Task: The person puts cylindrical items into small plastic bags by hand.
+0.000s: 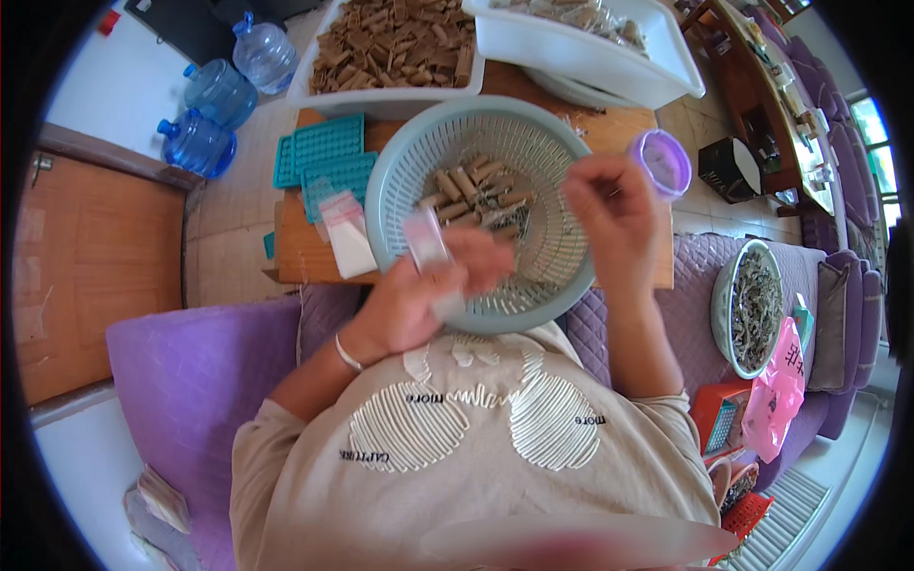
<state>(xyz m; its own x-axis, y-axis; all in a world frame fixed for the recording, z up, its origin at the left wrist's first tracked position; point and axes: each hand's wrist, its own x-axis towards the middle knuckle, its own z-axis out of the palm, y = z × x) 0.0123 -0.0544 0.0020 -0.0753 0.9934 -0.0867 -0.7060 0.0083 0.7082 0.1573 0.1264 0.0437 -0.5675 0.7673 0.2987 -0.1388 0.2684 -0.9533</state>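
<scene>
My left hand (416,293), blurred by motion and with a white bracelet at its wrist, is over the near left rim of a grey-green plastic colander (388,228). Its fingers hold a small clear plastic bag (428,240) with a pinkish top edge. Brown paper-like rolls (462,193) lie in the bottom of the colander, among thin pale bits. Over the colander's right rim, my right hand (614,195) has its fingertips drawn together; whatever may be between them is too small to see. Beyond that hand stands a round purple-rimmed tub (661,164).
Teal moulded trays (328,143) and a stack of small bags (350,243) lie on the wooden table (303,266). A white bin of brown pieces (303,90) and another white bin (700,86) stand behind. A basin of dried leaves (721,314) rests on the purple sofa to the right.
</scene>
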